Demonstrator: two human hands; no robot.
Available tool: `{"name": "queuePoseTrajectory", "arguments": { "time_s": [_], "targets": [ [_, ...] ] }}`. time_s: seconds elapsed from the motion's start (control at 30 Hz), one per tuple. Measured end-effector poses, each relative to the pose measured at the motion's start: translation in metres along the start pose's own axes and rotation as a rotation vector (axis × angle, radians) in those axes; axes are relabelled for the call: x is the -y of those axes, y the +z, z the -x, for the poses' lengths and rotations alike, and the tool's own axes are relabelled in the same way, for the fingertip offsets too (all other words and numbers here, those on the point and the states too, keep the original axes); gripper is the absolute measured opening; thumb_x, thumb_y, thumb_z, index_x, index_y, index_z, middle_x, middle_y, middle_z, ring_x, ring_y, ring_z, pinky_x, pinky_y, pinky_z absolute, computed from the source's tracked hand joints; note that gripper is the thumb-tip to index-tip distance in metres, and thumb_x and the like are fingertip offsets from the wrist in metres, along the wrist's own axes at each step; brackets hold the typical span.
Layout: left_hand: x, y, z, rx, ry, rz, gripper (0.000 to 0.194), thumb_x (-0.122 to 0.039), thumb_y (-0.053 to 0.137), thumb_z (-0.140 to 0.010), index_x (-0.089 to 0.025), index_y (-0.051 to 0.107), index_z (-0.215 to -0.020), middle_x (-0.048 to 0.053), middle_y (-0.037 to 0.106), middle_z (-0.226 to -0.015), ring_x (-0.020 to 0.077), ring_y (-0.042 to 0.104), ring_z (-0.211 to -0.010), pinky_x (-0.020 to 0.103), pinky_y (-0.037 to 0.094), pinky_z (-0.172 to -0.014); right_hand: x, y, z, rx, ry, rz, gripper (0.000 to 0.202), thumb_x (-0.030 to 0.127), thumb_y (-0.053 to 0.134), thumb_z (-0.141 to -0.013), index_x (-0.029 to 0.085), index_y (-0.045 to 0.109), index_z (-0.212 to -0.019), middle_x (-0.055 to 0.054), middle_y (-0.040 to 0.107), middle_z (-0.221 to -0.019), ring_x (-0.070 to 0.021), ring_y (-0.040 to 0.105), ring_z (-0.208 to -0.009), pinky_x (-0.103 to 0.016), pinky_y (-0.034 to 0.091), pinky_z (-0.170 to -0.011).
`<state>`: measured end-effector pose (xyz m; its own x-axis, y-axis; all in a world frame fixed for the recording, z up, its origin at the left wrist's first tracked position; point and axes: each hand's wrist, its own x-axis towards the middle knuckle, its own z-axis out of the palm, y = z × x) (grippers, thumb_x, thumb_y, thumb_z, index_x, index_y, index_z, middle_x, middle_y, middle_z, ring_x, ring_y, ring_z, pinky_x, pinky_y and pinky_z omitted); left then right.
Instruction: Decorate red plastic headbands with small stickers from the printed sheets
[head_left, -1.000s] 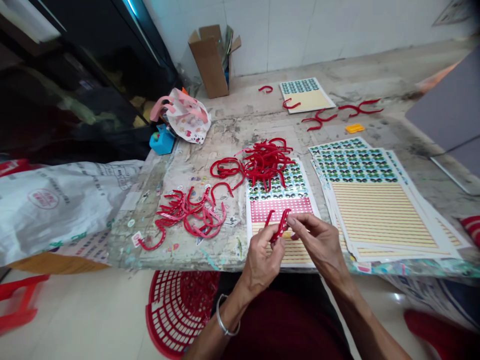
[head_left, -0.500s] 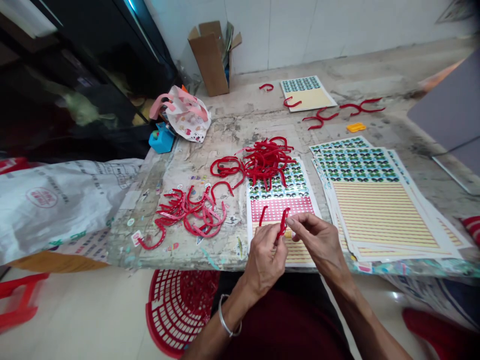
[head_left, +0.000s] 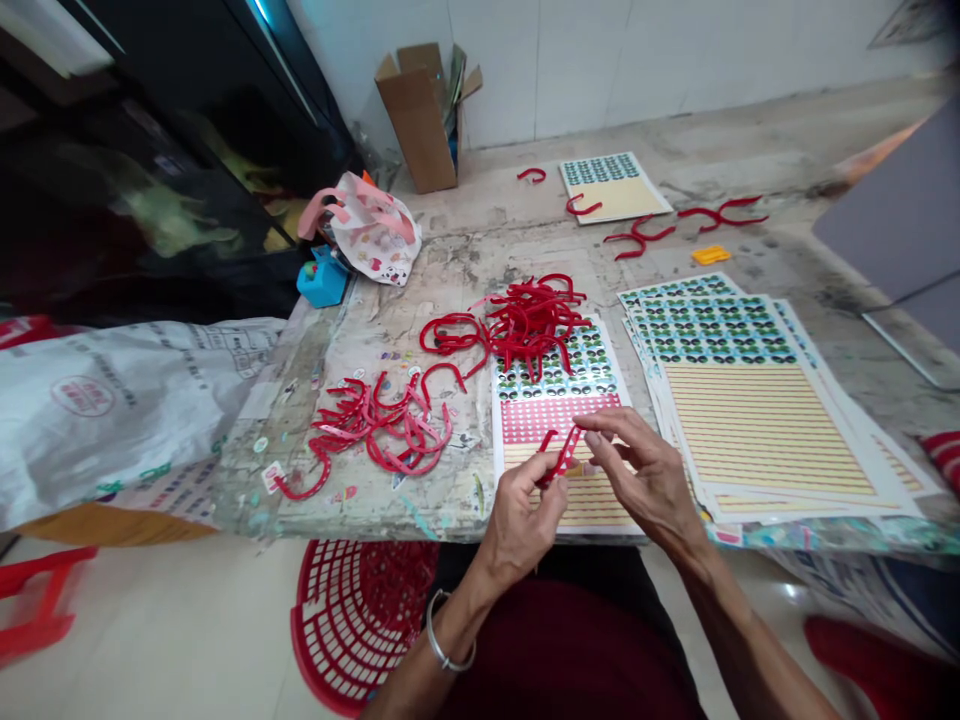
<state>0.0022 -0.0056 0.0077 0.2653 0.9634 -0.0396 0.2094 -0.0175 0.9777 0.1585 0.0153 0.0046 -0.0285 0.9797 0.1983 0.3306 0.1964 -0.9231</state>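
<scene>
Left grip (head_left: 523, 515) around red band (head_left: 568, 452)

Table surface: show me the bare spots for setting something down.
Bare table lies between the pink-handled bag and the large red heap; a smaller patch separates the yellow piece from the grey panel. Crowded: the near edge, where left hand and right hand hover over a sheet between the smaller red pile and the sheet stack.

That slim red band (head_left: 568, 452), bent into a U, is up above the patterned sheet (head_left: 559, 422), ends toward its top edge, pale marks along one arm. Plain red bands (head_left: 529, 325) heap over the sheet's top left; pink-and-red ones (head_left: 405, 430) lie tangled left of it.
</scene>
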Motion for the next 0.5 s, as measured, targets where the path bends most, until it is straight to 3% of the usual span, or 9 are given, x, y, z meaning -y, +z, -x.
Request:
{"name": "queuePoseTrajectory", "arguments": {
  "time_s": [0.13, 0.27, 0.5],
  "targets": [
    [-0.0025, -0.0028, -0.0007, 0.048, -0.088, 0.163, 0.026, -0.022, 0.047, -0.088, -0.014, 0.062, -0.107, 0.006, 0.066, -0.092, 0.0186, 0.058, -0.09, 0.026, 0.042, -0.079, 0.0028, -0.0039, -0.0018, -0.028, -0.086, 0.068, 0.018, 0.022, 0.055, -0.083, 0.024, 0.066, -0.097, -0.005, 0.053, -0.091, -0.0162, 0.054, -0.082, -0.027, 0.05, -0.058],
    [-0.0011, -0.0026, -0.0009, 0.06, -0.117, 0.217, 0.026, -0.024, 0.049, -0.088, -0.014, 0.062, -0.108, 0.006, 0.066, -0.097, 0.0186, 0.058, -0.09, 0.025, 0.042, -0.081, 0.0035, -0.0029, -0.0024, -0.01, -0.056, 0.066, 0.012, 0.024, 0.055, -0.083, 0.023, 0.064, -0.09, -0.005, 0.054, -0.089, -0.0168, 0.054, -0.083, -0.026, 0.049, -0.059],
    [0.0006, 0.0003, -0.001, 0.039, -0.014, 0.014, 0.027, -0.019, 0.046, -0.087, -0.013, 0.062, -0.107, 0.004, 0.064, -0.082, 0.0156, 0.056, -0.075, 0.025, 0.043, -0.071, -0.0001, 0.0003, -0.0036, 0.017, -0.024, 0.091, 0.009, 0.025, 0.049, -0.087, 0.02, 0.054, -0.083, -0.004, 0.052, -0.082, -0.0155, 0.05, -0.076, -0.029, 0.046, -0.064]
  ]
}}
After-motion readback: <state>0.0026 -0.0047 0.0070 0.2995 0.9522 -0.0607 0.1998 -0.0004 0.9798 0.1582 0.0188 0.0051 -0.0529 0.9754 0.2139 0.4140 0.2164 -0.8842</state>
